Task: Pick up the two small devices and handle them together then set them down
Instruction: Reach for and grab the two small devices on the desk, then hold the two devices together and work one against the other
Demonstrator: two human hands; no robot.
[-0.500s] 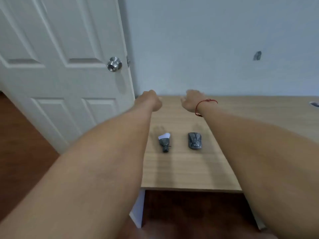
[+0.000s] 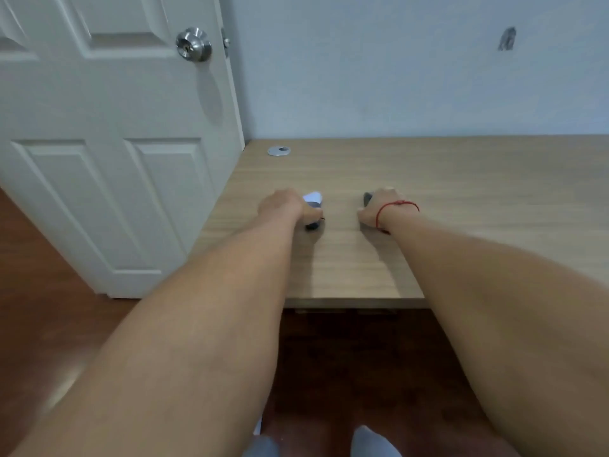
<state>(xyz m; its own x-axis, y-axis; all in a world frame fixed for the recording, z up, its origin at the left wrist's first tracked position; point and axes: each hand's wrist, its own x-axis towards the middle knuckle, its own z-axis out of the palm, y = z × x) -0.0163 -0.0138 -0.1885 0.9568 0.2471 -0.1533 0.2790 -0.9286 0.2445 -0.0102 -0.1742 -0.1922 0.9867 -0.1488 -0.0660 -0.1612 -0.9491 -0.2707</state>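
Observation:
Two small devices lie on the wooden table. My left hand is closed over the dark device with the white end; its white tip and dark lower end stick out past my fingers. My right hand, with a red string round the wrist, covers the dark grey mouse-shaped device, of which only the far corner shows. Both devices still touch the tabletop, as far as I can tell.
A white panelled door with a steel knob stands just left of the table. A round metal cable grommet sits near the table's back left corner. The table's front edge is near; dark wooden floor lies below.
Both hands have come back from the far side of the table and dropped onto the devices, which lay uncovered before. The camera has tilted down.

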